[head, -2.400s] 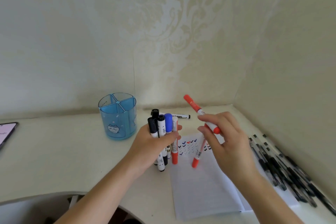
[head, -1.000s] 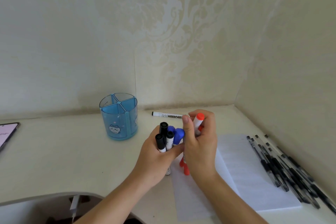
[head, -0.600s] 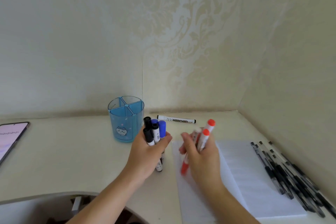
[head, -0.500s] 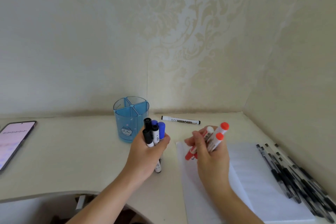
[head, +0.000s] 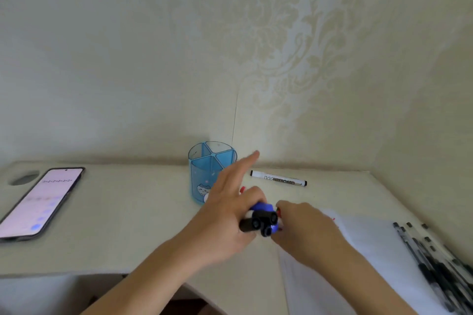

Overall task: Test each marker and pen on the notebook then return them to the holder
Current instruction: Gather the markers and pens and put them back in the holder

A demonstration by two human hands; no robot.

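The blue see-through holder (head: 202,169), split into compartments with nothing in them, stands at the back of the desk. My left hand (head: 225,217) is just in front of it, shut on a bundle of markers (head: 263,221) tipped flat, black and blue caps facing me, index finger stretched out past the holder's rim. A red marker end (head: 242,189) pokes out beyond that hand. My right hand (head: 304,230) is curled against the bundle's cap end, with a bit of red showing between the hands. The open notebook (head: 371,250) lies under my right forearm.
One black-capped whiteboard marker (head: 279,178) lies near the wall behind my hands. Several black pens (head: 435,263) lie in a row at the right by the side wall. A lit phone (head: 41,202) rests at the left, beside a round desk hole (head: 23,178).
My right hand brought its red markers over to the left hand's bundle. The bundle tipped from upright to flat and moved closer to the holder. My view swung left.
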